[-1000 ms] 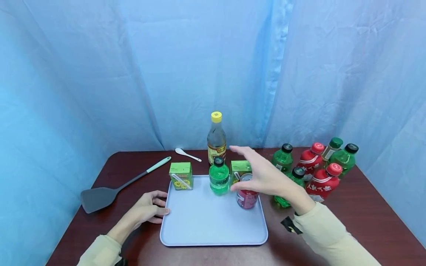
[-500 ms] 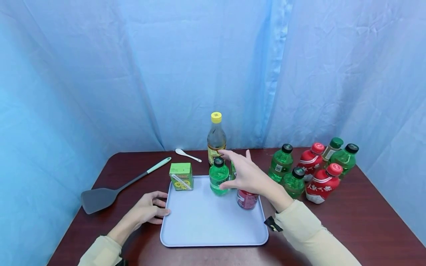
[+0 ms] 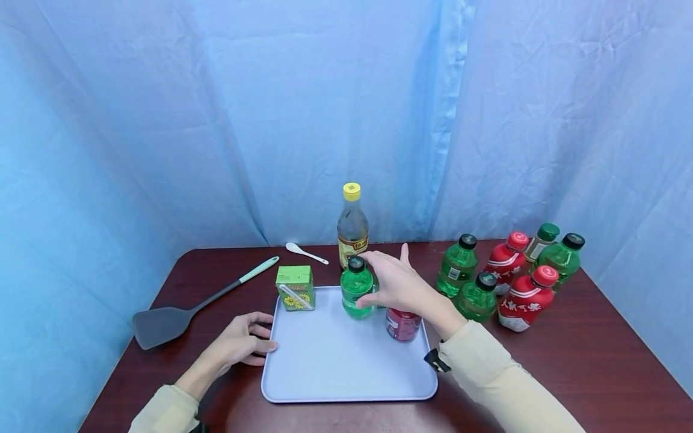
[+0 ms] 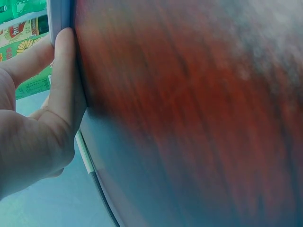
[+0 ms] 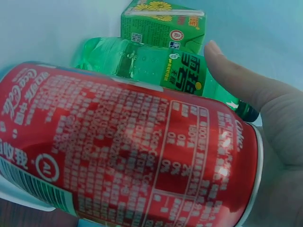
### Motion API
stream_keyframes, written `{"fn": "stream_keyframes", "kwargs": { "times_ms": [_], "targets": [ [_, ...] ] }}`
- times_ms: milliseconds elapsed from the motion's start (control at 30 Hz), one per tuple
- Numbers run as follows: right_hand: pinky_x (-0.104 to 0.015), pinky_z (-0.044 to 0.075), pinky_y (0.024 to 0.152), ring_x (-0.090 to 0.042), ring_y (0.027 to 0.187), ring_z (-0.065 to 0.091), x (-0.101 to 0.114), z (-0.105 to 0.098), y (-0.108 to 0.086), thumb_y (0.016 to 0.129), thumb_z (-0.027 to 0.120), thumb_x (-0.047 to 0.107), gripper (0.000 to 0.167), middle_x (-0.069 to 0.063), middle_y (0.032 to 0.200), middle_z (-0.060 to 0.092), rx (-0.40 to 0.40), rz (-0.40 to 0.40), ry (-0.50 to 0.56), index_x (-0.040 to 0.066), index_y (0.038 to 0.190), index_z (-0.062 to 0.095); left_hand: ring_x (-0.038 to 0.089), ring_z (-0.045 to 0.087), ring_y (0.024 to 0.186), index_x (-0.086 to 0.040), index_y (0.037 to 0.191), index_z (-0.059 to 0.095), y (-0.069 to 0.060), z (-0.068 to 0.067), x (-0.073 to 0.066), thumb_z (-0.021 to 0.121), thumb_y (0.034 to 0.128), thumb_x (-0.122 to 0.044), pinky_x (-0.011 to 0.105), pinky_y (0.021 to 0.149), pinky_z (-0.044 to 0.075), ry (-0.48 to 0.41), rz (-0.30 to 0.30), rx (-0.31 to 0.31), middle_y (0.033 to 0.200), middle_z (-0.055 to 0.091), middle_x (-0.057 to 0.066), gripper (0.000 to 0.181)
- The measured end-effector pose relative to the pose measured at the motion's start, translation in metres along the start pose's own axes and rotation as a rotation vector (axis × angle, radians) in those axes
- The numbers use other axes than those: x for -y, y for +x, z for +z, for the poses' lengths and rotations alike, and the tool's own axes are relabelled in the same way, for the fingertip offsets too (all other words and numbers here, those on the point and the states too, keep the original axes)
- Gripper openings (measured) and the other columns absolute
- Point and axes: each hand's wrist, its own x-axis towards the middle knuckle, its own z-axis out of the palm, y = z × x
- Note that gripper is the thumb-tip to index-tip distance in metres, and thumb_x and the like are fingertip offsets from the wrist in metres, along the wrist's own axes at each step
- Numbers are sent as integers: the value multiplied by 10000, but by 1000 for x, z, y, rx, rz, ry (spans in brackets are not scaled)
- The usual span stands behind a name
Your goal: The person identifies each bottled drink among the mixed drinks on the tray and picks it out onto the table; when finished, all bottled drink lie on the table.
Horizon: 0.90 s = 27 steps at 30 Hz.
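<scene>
My left hand (image 3: 242, 341) rests against the left edge of the pale tray (image 3: 346, 367), its fingertips touching the rim. My right hand (image 3: 397, 285) is around the small green soda bottle (image 3: 354, 288), which stands upright on the tray, thumb at its front and fingers behind. In the right wrist view a red Coke can (image 5: 128, 146) blocks sight of those fingers; the thumb lies beside the bottle's upper part. The can stands on the tray under my right hand. A green drink carton (image 3: 295, 288) with a straw sits at the tray's back left corner.
Behind the tray stands a yellow-capped bottle (image 3: 352, 228), a white spoon (image 3: 305, 252) lying to its left. A grey spatula (image 3: 162, 328) lies at the left. Several bottles, including a front red bottle (image 3: 525, 300), crowd the right side of the dark table (image 3: 585, 355).
My right hand has moved left from above the can to the green soda bottle, and its fingers have drawn in around it. My left hand has stayed at the tray's edge.
</scene>
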Motion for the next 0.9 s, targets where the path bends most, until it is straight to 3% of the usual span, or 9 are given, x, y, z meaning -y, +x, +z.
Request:
{"fn": "stream_keyframes", "kwargs": {
  "times_ms": [400, 900],
  "targets": [
    [-745, -2, 1136, -255, 1328, 528, 1, 8, 5, 730, 940, 264, 855, -95, 1359, 614, 6, -45, 40, 55, 1421, 483, 252, 688, 768, 14, 1346, 550, 0, 0, 1, 837, 797, 4, 441, 627, 617, -4, -3, 0, 1042, 608, 181, 620],
    [-673, 60, 1183, -250, 1218, 584, 10, 19, 6, 705, 958, 254, 772, -87, 1243, 629, -35, -197, -29, 71, 1349, 572, 262, 702, 756, 6, 1336, 560, -1, 1, 0, 829, 798, 18, 446, 621, 618, -6, -12, -7, 1029, 617, 179, 601]
  ]
}}
